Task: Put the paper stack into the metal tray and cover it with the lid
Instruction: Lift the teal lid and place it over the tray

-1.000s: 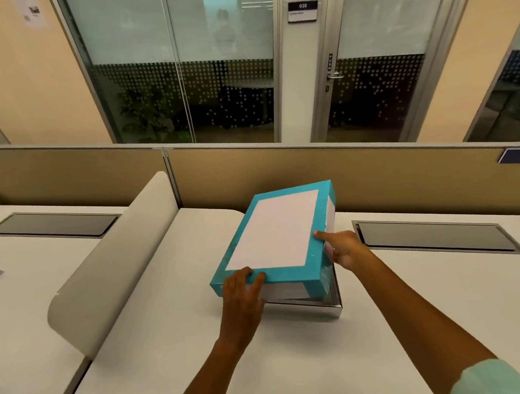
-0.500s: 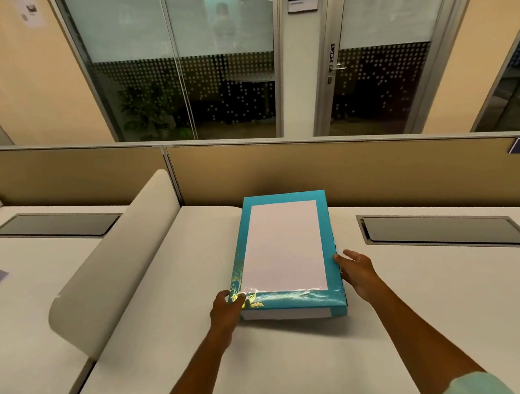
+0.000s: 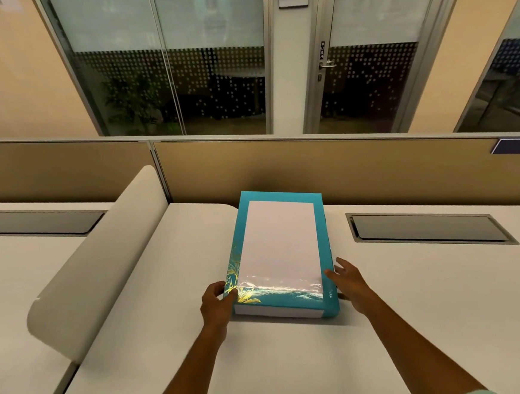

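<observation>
1. Head view, nearest first: two bare forearms reach forward over a white desk (image 3: 266, 367); a pale green sleeve (image 3: 476, 393) shows at the bottom right edge.
2. Left hand (image 3: 216, 304) is at the lid's near left corner. Its thumb lies on the top edge by the gold flower print, and its fingers curl against the side, so it pinches that corner lightly.
3. Right hand (image 3: 349, 280) is at the near right corner with fingers spread and loose. The thumb tip meets the lid's edge; the other fingers stand just beside the side wall, and I cannot tell whether they touch it.
4. Teal lid (image 3: 280, 251) has a white panel on top and lies flat and level, its long axis running away from the person.
5. Under the lid's near edge a pale strip shows. The lid covers the tray and the paper stack; I cannot tell which of the two that strip is.
6. To the left, a curved white divider (image 3: 101, 256) rises between this desk and the next one.
7. To the right, well apart from the lid, a dark cable hatch (image 3: 426, 229) is set into the desk.
8. Behind the lid stands a tan partition (image 3: 343, 165), bearing a blue tag (image 3: 519, 146) reading 385.
9. Farthest off are frosted glass walls and a glass door (image 3: 365, 48) with a sign reading 030.
</observation>
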`<action>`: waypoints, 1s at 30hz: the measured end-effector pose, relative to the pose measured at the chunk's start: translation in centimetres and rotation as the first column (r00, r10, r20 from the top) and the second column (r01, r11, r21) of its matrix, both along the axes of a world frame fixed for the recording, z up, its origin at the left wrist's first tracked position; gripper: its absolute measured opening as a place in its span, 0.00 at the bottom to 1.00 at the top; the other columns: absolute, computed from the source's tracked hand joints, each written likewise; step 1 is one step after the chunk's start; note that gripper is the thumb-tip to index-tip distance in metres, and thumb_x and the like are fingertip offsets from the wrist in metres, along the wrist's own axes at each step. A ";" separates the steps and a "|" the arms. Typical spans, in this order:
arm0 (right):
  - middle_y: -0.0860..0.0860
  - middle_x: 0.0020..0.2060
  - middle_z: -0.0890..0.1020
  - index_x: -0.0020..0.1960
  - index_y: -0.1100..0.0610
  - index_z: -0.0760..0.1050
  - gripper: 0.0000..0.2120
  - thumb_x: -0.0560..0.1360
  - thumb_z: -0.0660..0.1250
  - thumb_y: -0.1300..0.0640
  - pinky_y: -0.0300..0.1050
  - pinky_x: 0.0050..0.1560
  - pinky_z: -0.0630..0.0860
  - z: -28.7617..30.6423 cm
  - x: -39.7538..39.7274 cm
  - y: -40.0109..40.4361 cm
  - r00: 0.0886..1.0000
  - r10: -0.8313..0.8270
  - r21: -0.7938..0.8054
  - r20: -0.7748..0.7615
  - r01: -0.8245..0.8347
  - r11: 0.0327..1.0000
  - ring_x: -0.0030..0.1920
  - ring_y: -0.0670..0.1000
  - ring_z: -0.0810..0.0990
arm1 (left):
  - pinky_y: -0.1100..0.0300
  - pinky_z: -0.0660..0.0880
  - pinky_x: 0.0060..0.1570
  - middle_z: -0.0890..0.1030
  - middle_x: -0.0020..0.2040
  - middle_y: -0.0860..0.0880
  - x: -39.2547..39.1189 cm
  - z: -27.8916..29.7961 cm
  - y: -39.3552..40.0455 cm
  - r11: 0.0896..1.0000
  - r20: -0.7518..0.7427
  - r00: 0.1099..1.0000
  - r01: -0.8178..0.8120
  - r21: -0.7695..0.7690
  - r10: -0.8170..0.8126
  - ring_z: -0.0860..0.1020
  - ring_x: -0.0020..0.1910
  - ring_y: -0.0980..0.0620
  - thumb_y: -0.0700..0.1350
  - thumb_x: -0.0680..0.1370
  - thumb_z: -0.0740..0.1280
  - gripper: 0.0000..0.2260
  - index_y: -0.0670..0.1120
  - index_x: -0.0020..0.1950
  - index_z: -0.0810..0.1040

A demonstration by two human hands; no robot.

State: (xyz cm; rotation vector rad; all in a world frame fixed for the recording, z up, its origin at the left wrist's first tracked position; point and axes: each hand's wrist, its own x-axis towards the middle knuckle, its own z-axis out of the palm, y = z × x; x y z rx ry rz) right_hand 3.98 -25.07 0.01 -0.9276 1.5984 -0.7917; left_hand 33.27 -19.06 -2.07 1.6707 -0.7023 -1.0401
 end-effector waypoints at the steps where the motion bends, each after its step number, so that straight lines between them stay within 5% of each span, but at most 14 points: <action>1: 0.57 0.74 0.68 0.77 0.55 0.58 0.32 0.78 0.66 0.53 0.57 0.66 0.72 -0.4 0.1 0.3 0.999 -0.002 0.028 -0.046 0.003 1.000 0.70 0.60 0.70 | 0.53 0.76 0.51 0.79 0.58 0.39 0.0 -0.1 0.0 1.000 0.006 1.000 0.017 0.020 -0.017 0.77 0.52 0.44 0.37 0.74 0.71 0.17 0.40 0.62 0.74; 4: 0.58 0.70 0.71 0.75 0.58 0.63 0.31 0.78 0.64 0.45 0.56 0.67 0.73 -1.8 0.5 0.8 0.989 0.039 0.097 -0.146 -0.025 0.995 0.68 0.60 0.72 | 0.55 0.74 0.48 0.80 0.58 0.37 0.3 -0.4 0.0 0.997 0.022 0.999 0.042 0.061 -0.043 0.77 0.50 0.45 0.39 0.75 0.70 0.17 0.40 0.63 0.75; 13: 0.57 0.62 0.78 0.71 0.57 0.69 0.29 0.75 0.68 0.45 0.56 0.58 0.79 -1.2 0.5 0.1 0.994 -0.069 0.003 -0.083 0.070 0.998 0.60 0.58 0.78 | 0.55 0.78 0.44 0.82 0.58 0.40 0.5 0.5 -0.9 1.000 0.101 0.995 0.023 0.012 -0.024 0.79 0.49 0.45 0.46 0.77 0.68 0.18 0.43 0.65 0.76; 18: 0.53 0.53 0.78 0.69 0.57 0.70 0.27 0.76 0.65 0.42 0.48 0.46 0.78 -1.9 0.9 0.1 0.985 -0.042 -0.014 -0.165 0.040 0.999 0.53 0.54 0.77 | 0.58 0.77 0.38 0.83 0.55 0.41 0.3 0.5 -1.5 0.998 0.185 0.981 0.054 0.034 -0.060 0.80 0.44 0.48 0.50 0.78 0.66 0.20 0.44 0.68 0.75; 23: 0.52 0.52 0.77 0.71 0.58 0.69 0.27 0.77 0.63 0.43 0.46 0.48 0.77 -3.1 0.8 0.1 0.979 -0.014 0.005 -0.205 0.015 1.000 0.51 0.52 0.76 | 0.52 0.80 0.43 0.81 0.59 0.41 0.4 0.0 -1.6 0.992 0.239 0.965 0.090 0.085 -0.108 0.78 0.47 0.48 0.50 0.77 0.66 0.22 0.45 0.70 0.72; 27: 0.53 0.55 0.78 0.72 0.56 0.68 0.28 0.78 0.63 0.42 0.37 0.35 0.73 -3.9 0.8 0.0 0.972 -0.011 0.009 -0.234 0.013 1.000 0.50 0.51 0.76 | 0.57 0.77 0.40 0.81 0.59 0.40 0.5 -0.5 -2.0 0.992 0.247 0.964 0.072 0.102 -0.096 0.78 0.47 0.49 0.50 0.77 0.66 0.21 0.44 0.68 0.74; 30: 0.57 0.65 0.77 0.74 0.56 0.66 0.30 0.77 0.62 0.41 0.47 0.51 0.80 -4.0 1.2 -0.5 0.923 -0.006 -0.022 -0.386 -0.003 1.000 0.58 0.56 0.78 | 0.50 0.80 0.50 0.80 0.61 0.39 0.5 -0.7 -2.7 0.989 0.346 0.929 0.098 0.115 -0.132 0.79 0.52 0.44 0.50 0.78 0.65 0.21 0.43 0.69 0.73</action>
